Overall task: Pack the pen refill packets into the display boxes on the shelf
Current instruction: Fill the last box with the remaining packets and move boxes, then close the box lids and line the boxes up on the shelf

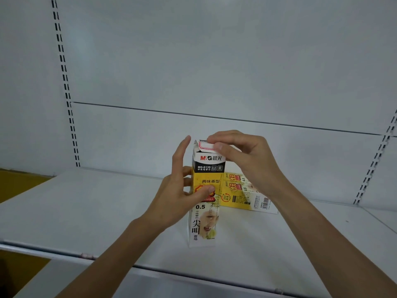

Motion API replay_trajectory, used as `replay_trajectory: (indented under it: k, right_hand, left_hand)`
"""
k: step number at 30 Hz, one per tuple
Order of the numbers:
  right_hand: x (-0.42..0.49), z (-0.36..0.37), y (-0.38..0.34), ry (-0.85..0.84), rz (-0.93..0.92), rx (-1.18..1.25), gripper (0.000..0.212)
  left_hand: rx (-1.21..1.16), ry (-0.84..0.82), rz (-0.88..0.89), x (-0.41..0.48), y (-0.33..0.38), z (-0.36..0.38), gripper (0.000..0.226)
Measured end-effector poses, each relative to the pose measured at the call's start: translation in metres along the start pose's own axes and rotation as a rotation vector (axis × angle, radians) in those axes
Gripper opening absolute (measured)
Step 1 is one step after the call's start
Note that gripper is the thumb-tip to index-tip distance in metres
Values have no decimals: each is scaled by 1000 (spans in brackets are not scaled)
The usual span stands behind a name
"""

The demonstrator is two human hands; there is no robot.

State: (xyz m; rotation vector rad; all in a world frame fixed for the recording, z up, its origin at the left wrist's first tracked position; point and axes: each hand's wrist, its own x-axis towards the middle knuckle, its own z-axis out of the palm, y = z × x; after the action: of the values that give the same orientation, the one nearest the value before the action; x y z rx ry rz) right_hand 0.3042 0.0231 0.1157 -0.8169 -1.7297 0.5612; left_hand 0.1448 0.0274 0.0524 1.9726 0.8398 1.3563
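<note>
Head view: M&G refill display box [207,220] stands upright on the white shelf [107,211], near the front edge. It has a yellow front, a black band up top and "0.5" print lower down.

Left hand [174,194] grips the box's left side at mid-height. Its thumb [206,190] is pressed across the yellow front and the index finger points up alongside the left edge. The other fingers look wrapped behind the box, though they're mostly hidden.

Right hand [242,155] is on top of the box, thumb and fingertips pinching the top flap [205,145]. The flap is white with a red outline and partly folded over the opening. What's inside the box is hidden, so can't tell if it holds packets.

Second refill box [247,196] has the same yellow print and lies flat just behind and to the right of the upright box, barcode end pointing away from it.

Grey back panel [214,61] is behind the box. Slotted upright [64,82] is well off to its left.
</note>
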Motion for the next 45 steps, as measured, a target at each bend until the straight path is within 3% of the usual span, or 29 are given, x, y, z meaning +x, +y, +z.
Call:
replay_trajectory:
  k: [7, 15, 16, 18, 20, 21, 24, 27, 30, 32, 35, 41, 43, 45]
  right_hand:
    - [0, 1, -3, -5, -51, -58, 17]
    - [-12, -4, 0, -77, -30, -108, 14]
    - [-19, -3, 3, -53, -26, -154, 18]
    - [-37, 1, 15, -19, 49, -284, 58]
    - [-59, 7, 30, -83, 186, -425, 94]
    - [-70, 8, 36, -147, 222, -523, 101]
    - [-91, -9, 49, -240, 318, -565, 83]
    - [-97, -45, 51, -228, 438, -519, 71]
    - [-106, -61, 54, -104, 539, -648, 78]
    - [-113, -56, 57, -44, 605, -606, 64]
    - [-118, -49, 69, 17, 589, -602, 43]
    - [-95, -69, 88, 20, 627, -560, 53]
    - [-89, -82, 94, 117, 586, -488, 43]
    - [-85, -94, 107, 213, 496, -563, 43]
  left_hand:
    - [7, 5, 5, 0, 4, 1, 85]
    - [113, 77, 48, -2, 5, 4, 64]
    - [111, 128, 52, -2, 4, 5, 64]
    - [68, 297, 32, -2, 1, 7, 62]
    - [-45, 446, -95, -2, -3, 14, 60]
    - [-131, 468, -189, -3, -8, 17, 62]
    - [-253, 398, -400, -14, -23, 27, 69]
    - [122, 294, -421, -25, -38, 24, 62]
    - [136, 127, -467, -30, -42, 27, 57]
    - [158, 58, -424, -30, -37, 36, 47]
    - [220, 51, -345, -24, -35, 52, 54]
    - [226, 45, -353, -12, -44, 58, 48]
    - [219, 26, -336, -11, -43, 58, 52]
    - [240, 12, -315, -12, -43, 58, 54]
